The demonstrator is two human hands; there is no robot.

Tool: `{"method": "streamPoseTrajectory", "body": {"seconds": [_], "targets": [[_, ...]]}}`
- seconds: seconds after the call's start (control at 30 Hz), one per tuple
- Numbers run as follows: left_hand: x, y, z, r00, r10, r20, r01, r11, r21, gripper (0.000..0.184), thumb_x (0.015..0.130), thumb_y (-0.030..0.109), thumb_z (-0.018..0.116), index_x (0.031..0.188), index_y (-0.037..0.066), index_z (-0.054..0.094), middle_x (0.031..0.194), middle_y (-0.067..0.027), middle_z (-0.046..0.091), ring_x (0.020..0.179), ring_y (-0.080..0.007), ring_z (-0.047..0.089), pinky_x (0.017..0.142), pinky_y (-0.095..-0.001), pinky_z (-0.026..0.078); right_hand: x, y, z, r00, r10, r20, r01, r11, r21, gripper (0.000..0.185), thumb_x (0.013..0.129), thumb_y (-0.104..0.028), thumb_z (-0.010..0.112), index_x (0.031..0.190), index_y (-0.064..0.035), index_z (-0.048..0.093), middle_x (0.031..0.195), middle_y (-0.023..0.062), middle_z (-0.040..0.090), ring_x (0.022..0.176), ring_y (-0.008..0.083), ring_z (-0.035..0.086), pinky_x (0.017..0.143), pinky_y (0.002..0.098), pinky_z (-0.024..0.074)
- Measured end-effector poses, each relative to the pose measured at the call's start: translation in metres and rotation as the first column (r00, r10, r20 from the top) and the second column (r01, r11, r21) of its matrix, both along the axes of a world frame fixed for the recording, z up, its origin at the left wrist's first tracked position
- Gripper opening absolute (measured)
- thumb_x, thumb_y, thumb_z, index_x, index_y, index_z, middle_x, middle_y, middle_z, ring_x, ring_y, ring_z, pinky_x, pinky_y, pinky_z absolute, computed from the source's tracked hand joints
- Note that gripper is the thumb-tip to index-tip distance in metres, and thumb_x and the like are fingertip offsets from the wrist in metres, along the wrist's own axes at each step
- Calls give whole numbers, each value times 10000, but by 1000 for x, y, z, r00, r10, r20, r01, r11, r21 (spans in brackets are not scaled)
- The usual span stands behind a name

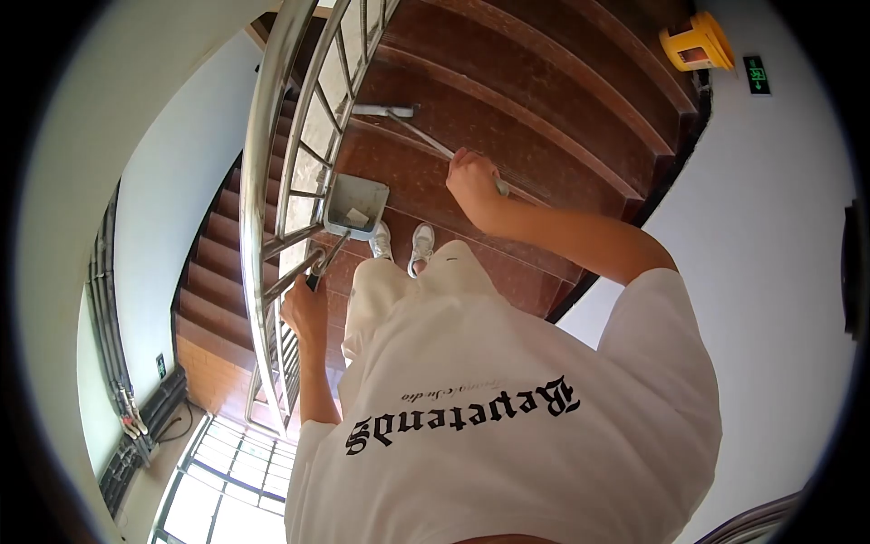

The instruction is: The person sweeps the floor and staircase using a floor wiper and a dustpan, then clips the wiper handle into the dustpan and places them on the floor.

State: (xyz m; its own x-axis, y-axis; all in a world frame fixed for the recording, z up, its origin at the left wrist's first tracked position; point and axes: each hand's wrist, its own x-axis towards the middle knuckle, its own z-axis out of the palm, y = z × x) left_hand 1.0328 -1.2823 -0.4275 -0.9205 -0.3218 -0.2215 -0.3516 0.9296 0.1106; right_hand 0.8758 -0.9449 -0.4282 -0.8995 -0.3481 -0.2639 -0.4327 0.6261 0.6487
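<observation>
The broom point(422, 136) rests with its head on the brown stairs point(517, 118), close to the metal railing point(259, 163); the right hand point(474, 184) has its fingers wrapped round the handle. A gray dustpan point(357, 191) holding a pale scrap point(357, 218) sits by the shoes point(422, 243), the left hand's point(305, 308) fingers gripping its handle.

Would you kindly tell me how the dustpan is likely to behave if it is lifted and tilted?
The dustpan is probably light for its size, since it looks hollow and thin-walled. It should hold its shape, as its sides look straight. The pale scrap inside may slide, as nothing visible pins it down.
</observation>
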Motion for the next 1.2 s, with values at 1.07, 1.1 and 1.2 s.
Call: {"method": "streamPoseTrajectory", "body": {"seconds": [1.07,1.1,1.2], "targets": [[-14,-41,-3,998,-38,51,37,999,34,349,894,417,730,916,71,696,738,-210,712,703,-421,708,636,-526,551,-135,18,12,989,-74,-125,66,996,-62,383,769,-107,724,1129,24,708,768,66,695,684,183,691,419,330,493],[-14,-42,-3,998,-43,51,41,999,32,349,894,417,730,916,71,696,738,-210,712,703,-421,708,636,-526,551,-139,20,4,987,-51,-151,44,998,-49,387,766,-102,723,1130,26,706,768,70,694,675,185,690,416,334,497],[-15,-46,-4,999,-28,40,26,999,47,352,890,416,735,902,66,698,743,-208,714,711,-424,708,647,-533,546,-145,14,-29,983,-107,-146,93,990,-103,339,725,-76,751,1055,-1,721,811,72,671,734,204,689,433,353,510]]}}
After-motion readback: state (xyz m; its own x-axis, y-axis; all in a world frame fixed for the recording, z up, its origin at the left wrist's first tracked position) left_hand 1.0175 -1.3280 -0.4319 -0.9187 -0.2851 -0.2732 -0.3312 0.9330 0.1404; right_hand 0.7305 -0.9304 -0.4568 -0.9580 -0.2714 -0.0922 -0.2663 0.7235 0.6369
